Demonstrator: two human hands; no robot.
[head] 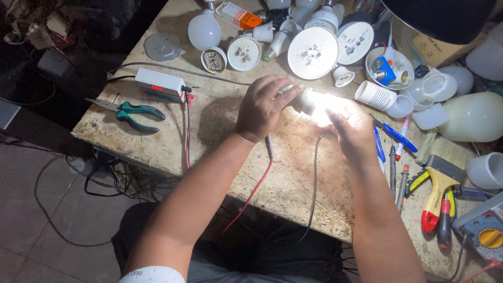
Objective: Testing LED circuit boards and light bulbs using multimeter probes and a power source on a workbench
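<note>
My left hand (264, 106) grips the base end of a lit bulb assembly (314, 105) over the middle of a worn wooden bench (209, 126). My right hand (352, 128) holds the other side of the same glowing part, and the glare washes out its shape. A red lead (257, 186) and a black lead (315, 178) run from under my hands down over the bench's front edge.
A small white meter with a red display (160, 84) and green-handled pliers (131, 112) lie at the left. Bulb domes, round LED plates (313, 52) and housings crowd the back. Pens, screwdrivers (437, 196) and a multimeter (484, 230) sit at the right.
</note>
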